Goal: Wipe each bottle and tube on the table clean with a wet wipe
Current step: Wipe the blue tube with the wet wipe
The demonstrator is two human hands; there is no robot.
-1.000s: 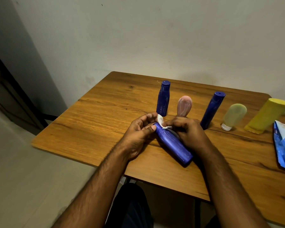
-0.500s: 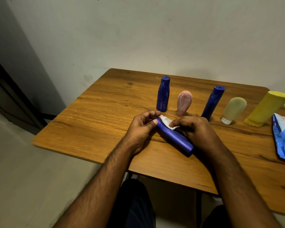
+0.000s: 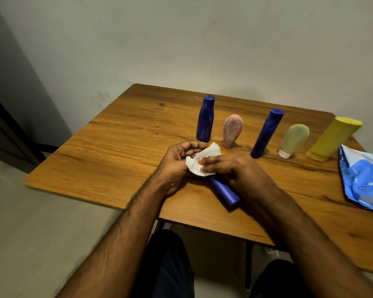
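Wet wipe (image 3: 202, 161): now unfolded wider over the cap end of the blue bottle (image 3: 224, 191), lying on the table (image 3: 116, 160). Right hand (image 3: 230, 166) pinches wipe; left hand (image 3: 177, 160) grips bottle's end. Wiping ongoing.

The left half of the wooden table (image 3: 108, 151) is bare, giving open approach from that side. Behind both hands, a row blocks the far edge: blue bottle (image 3: 205, 119), pink tube (image 3: 232, 131), leaning blue bottle (image 3: 266, 133), pale tube (image 3: 293, 140), yellow bottle (image 3: 334, 138). A wipes packet (image 3: 364, 179) occupies the right edge
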